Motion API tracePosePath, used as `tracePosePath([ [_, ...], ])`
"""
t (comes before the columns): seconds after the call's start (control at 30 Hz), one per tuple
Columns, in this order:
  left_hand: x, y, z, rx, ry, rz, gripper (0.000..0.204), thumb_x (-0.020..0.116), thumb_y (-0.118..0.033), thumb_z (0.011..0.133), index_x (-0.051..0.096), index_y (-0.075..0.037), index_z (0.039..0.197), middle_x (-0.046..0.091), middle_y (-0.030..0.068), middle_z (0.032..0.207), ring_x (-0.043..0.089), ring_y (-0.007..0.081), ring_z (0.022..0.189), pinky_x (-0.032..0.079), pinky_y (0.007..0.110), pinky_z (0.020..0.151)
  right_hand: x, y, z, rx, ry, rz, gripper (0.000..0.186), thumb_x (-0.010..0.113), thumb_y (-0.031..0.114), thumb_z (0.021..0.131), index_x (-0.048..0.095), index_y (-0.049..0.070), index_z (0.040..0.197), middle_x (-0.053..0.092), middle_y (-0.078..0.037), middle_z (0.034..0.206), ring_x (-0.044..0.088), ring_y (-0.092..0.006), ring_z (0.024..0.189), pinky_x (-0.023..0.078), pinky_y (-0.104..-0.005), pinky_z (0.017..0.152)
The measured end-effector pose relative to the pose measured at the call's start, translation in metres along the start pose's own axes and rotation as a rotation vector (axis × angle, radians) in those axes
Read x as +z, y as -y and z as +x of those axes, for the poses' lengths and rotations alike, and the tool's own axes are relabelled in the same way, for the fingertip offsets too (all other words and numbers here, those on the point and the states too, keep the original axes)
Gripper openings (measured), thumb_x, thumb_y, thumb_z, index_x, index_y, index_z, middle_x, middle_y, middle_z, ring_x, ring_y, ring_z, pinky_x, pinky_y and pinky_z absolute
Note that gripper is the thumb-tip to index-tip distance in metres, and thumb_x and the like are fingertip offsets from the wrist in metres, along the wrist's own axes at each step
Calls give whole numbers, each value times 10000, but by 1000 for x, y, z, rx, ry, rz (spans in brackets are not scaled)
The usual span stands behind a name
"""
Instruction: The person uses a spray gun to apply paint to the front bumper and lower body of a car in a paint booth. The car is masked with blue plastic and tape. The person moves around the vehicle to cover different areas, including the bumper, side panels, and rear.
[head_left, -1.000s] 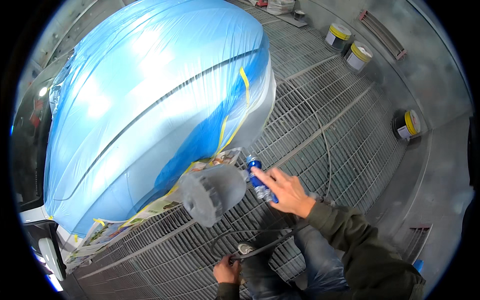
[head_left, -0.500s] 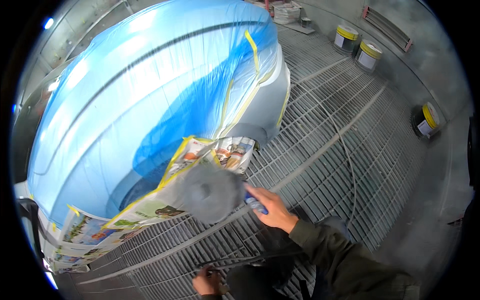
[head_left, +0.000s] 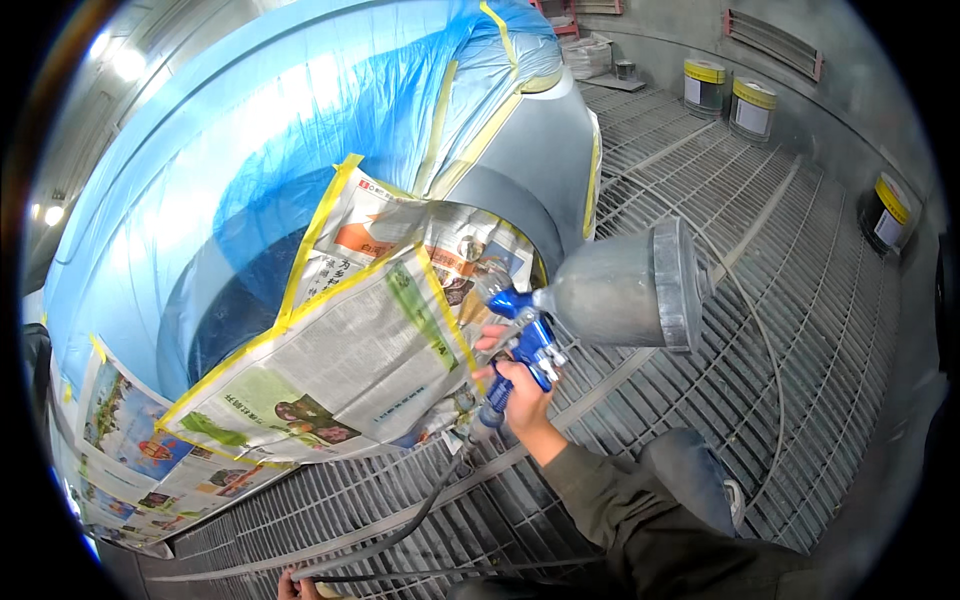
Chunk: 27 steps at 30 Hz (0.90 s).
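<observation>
Holds a dark hose [head_left: 388, 541] in the left hand [head_left: 297, 587] at the lower edge; grips a blue spray gun [head_left: 537, 346], with cup [head_left: 615, 295] tilted, in the right hand [head_left: 528, 402], near newspaper [head_left: 350, 350] taped on a film-draped car [head_left: 525, 150]; has yellow-topped cans [head_left: 752, 112] by the far wall [head_left: 850, 110]

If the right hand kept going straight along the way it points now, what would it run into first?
Probably the taped newspaper, which lies up and left of the right hand, beyond the blue spray gun it grips. Depth is unclear from this view.
</observation>
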<state>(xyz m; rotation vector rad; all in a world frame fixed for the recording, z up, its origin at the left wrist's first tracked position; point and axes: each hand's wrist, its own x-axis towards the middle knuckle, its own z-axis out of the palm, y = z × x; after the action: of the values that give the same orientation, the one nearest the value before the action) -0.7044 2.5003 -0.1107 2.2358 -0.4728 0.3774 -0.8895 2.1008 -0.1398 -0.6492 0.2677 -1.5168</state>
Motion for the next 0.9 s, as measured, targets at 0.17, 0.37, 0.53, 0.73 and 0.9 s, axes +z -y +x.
tracePosePath([
  [0.17,-12,4,-18,-136,136,-14,281,634,-122,836,680,72,1033,666,192,766,536,211,640,458,396,615,-7,-19,8,-42,-92,-39,219,529,-28,801,612,-30,1003,654,-103,925,611,-165,693,494,-290,536],
  [0.37,-7,14,-28,-2,87,5,278,624,-108,840,668,88,1033,676,214,809,531,233,638,460,416,613,-46,-32,9,-76,-333,1,145,565,-26,775,620,-3,908,633,-58,823,548,-134,589,417,-266,460],
  [0.53,-12,11,-29,-28,122,46,266,638,-116,842,675,78,1020,684,220,823,575,263,661,481,427,643,-90,-64,7,-29,-448,-63,179,513,-10,784,561,24,952,616,-69,869,576,-145,700,392,-269,445],
  [0.73,-15,15,-33,84,164,157,287,691,-142,842,680,85,1016,697,252,867,649,322,724,513,430,687,-158,-124,1,64,-562,-127,189,578,23,801,573,29,990,636,-75,878,581,-150,673,416,-296,416],
  [0.9,-14,16,-27,167,152,214,304,710,-182,855,689,85,1000,697,254,856,648,315,710,508,431,670,-175,-145,5,95,-698,-182,245,563,31,810,567,-1,1053,642,-101,916,614,-184,730,505,-321,456],
])
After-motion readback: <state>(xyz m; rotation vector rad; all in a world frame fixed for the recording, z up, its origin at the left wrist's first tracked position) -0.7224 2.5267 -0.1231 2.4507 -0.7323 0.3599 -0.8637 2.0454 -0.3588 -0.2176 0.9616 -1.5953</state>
